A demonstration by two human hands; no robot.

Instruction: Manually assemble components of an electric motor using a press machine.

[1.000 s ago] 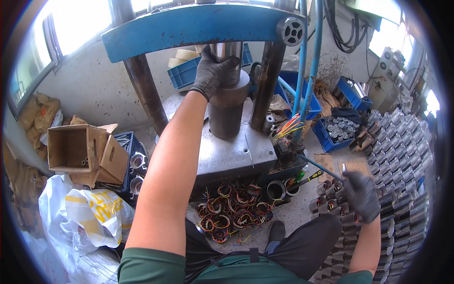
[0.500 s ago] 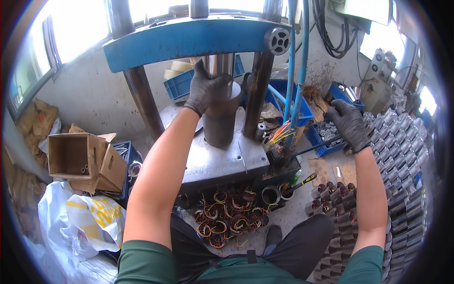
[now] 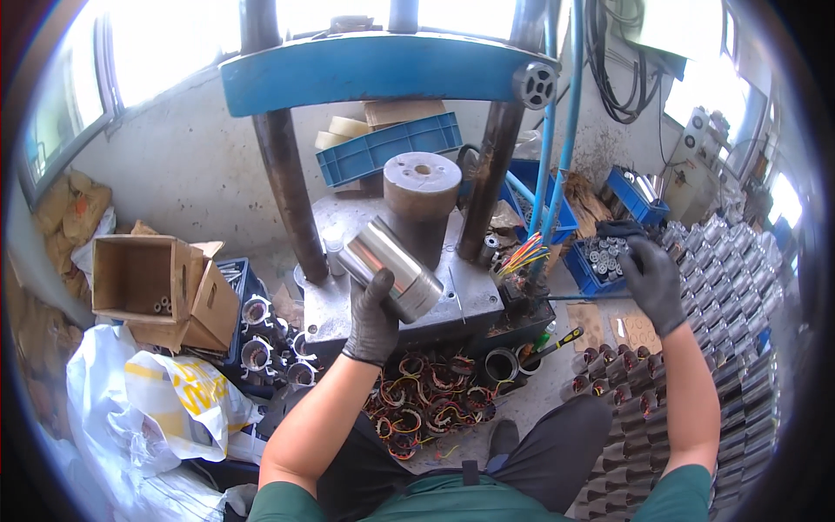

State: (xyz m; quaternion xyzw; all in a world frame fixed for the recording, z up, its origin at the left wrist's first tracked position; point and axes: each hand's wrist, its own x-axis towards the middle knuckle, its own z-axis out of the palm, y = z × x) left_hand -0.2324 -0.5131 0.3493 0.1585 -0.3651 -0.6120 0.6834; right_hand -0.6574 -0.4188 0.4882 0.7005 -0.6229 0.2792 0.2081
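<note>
My left hand (image 3: 374, 322), in a dark glove, is closed around a shiny metal cylinder (image 3: 393, 268). The cylinder is tilted, in front of the press's thick round post (image 3: 422, 187), whose flat top with a centre hole is bare. Below it is the grey press table (image 3: 409, 324), between two dark columns. My right hand (image 3: 654, 283), also gloved, is at the right with its fingers stretched forward and partly bent. The end of a thin dark lever (image 3: 587, 297) meets its palm side; any contact is hidden.
A blue crossbeam (image 3: 383, 76) spans the press. Wound copper stators (image 3: 426, 400) lie below the table. Rows of metal cylinders (image 3: 722, 278) stand at right, near a blue bin (image 3: 600, 270) of small round parts. Left are a cardboard box (image 3: 139, 278) and white plastic bags (image 3: 122, 418).
My left hand has brought the shiny cylinder off the post, down and towards me. My right hand is lower, and the lever has swung from sloping upward to nearly level.
</note>
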